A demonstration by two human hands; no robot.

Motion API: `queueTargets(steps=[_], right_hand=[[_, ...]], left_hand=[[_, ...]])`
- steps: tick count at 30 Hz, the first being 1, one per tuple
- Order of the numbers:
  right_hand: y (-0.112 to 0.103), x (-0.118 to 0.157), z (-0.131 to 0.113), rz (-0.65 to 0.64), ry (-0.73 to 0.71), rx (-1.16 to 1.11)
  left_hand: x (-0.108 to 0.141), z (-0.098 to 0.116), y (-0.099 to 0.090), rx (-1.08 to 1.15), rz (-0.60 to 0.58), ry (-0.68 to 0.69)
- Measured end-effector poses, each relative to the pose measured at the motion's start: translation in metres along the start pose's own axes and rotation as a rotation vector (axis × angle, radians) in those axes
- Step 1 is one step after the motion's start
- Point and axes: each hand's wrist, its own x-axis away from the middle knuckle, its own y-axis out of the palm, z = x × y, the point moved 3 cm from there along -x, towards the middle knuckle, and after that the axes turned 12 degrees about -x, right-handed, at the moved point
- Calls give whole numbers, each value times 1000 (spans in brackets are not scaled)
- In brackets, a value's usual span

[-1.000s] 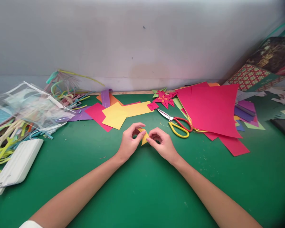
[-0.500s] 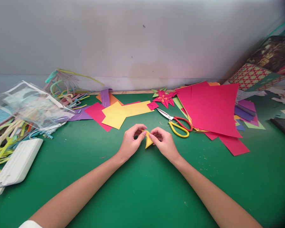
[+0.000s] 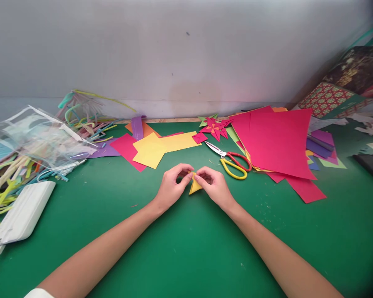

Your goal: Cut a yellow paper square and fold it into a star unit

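Note:
A small folded yellow paper [image 3: 194, 186] is held between both hands over the green table [image 3: 186, 248], its pointed corner facing down. My left hand [image 3: 175, 182] pinches its upper left part between thumb and fingers. On the other side, my right hand [image 3: 214, 184] grips it with the thumb in front; the curled fingers partly hide it. Scissors [image 3: 231, 159] with red and yellow handles lie just beyond my right hand. Behind them are a small folded red square [image 3: 199, 138] and red folded stars [image 3: 215, 128].
Yellow sheets [image 3: 151, 151] and a red one lie at the back left. Large red sheets [image 3: 273, 140] are piled at the right. Pipe cleaners [image 3: 6, 190], a clear plastic bag [image 3: 43, 132] and a white device [image 3: 23, 213] occupy the left side.
The fingertips have drawn slightly closer together at the top of the yellow paper, and its lower point has shifted a little to the left.

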Motion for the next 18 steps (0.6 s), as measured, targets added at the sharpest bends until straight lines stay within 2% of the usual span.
queueTargets(steps=[8,18], right_hand=[[-2,0,1,19,-6,11],[-3,-1,3,19,2,-13]], left_hand=[[0,3,-1,-37,14,17],[0,0,0,77,5,-27]])
